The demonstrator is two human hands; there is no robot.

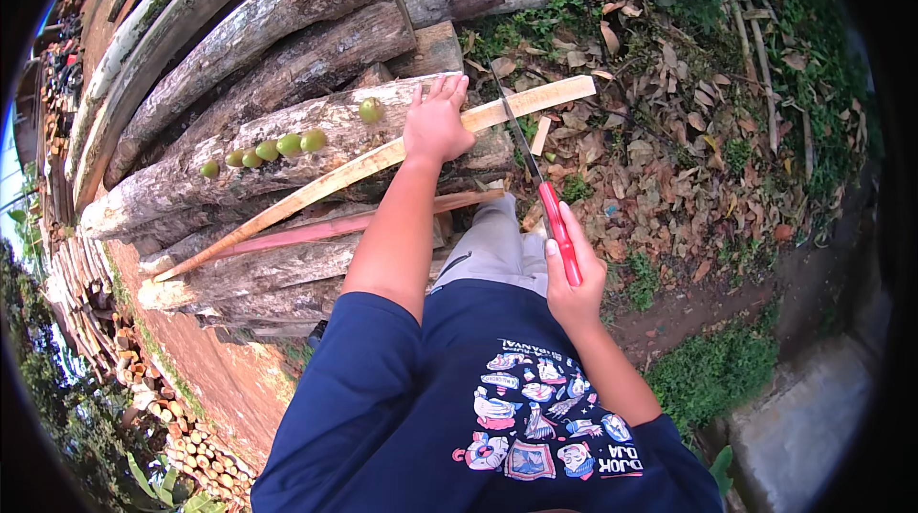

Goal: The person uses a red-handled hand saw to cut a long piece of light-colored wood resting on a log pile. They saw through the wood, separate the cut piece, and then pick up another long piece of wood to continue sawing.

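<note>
A long pale wooden strip (pixel 344 169) lies slantwise over the stacked logs, its right end jutting past them. My left hand (pixel 440 123) presses down on the strip with its palm, the fingers stretched out flat toward the log (pixel 325 116) beyond. In my right hand (pixel 578 285) is the red handle of a narrow-bladed hand saw (pixel 556 221), with my fingers wrapped round it. The dark blade crosses the strip to the right of my left hand and points away from me. A small pale wood offcut (pixel 540 135) sits beside the blade.
Several round green fruits (pixel 289 144) rest on the log left of my left hand. A reddish wooden strip (pixel 306 231) lies nearer to me. Thick logs (pixel 277 16) fill the far left. Dry leaves (pixel 650 159) cover the ground at right; a grey slab (pixel 803 427) shows lower right.
</note>
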